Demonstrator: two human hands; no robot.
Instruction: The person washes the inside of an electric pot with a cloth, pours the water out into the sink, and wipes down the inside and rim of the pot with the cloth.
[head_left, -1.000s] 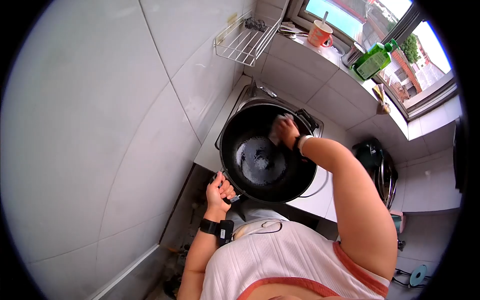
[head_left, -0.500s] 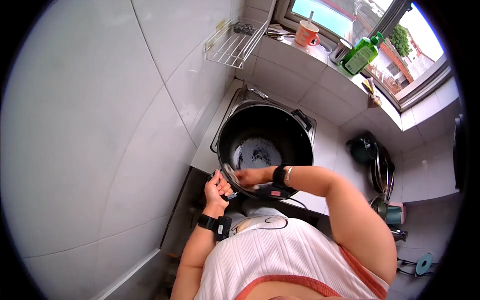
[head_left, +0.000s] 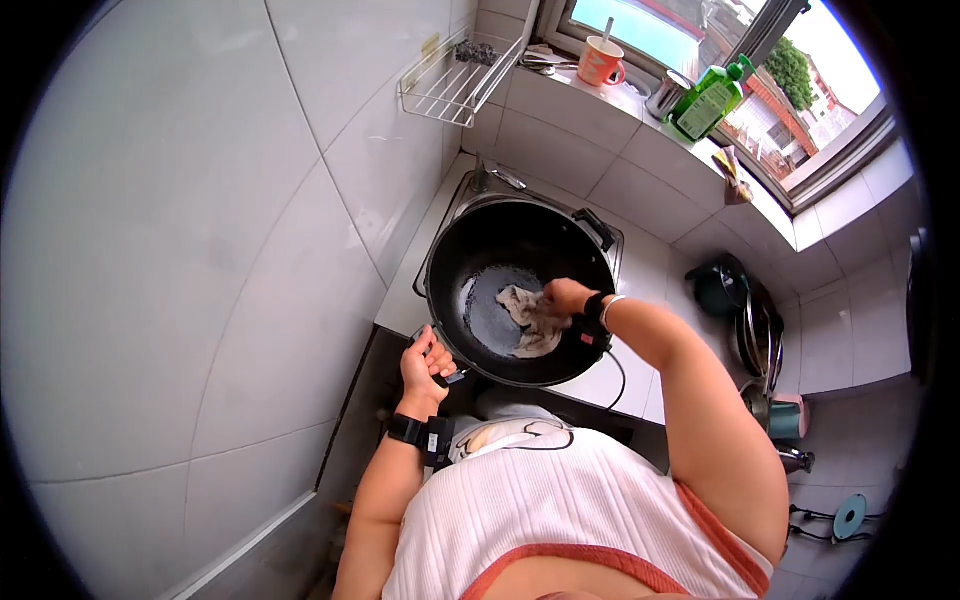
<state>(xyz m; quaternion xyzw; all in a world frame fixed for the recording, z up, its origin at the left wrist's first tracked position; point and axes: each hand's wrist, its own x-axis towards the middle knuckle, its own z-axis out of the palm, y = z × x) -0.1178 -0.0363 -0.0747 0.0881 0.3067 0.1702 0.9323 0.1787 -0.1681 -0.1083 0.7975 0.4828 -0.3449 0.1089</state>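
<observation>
A large black wok (head_left: pixel 465 240) rests over the sink, its inside wet and shiny at the bottom. My left hand (head_left: pixel 428 362) is closed around the wok's near handle (head_left: pixel 452 379) at the lower left of the rim. Inside the wok, my right hand (head_left: pixel 572 300) grips a crumpled pale cloth (head_left: pixel 535 335) that lies against the bottom and the near right wall. The wok's other handle (head_left: pixel 597 228) points to the far right and nobody holds it.
Behind the wok is a faucet (head_left: pixel 505 178). A wire rack (head_left: pixel 465 88) hangs on the left wall. On the windowsill stand an orange mug (head_left: pixel 600 62), a metal can (head_left: pixel 668 96) and a green pump bottle (head_left: pixel 708 103). Pots (head_left: pixel 722 285) stand at the right.
My right hand has moved with the cloth from the wok's near left rim to the right, across the inside. My left hand keeps its hold on the handle.
</observation>
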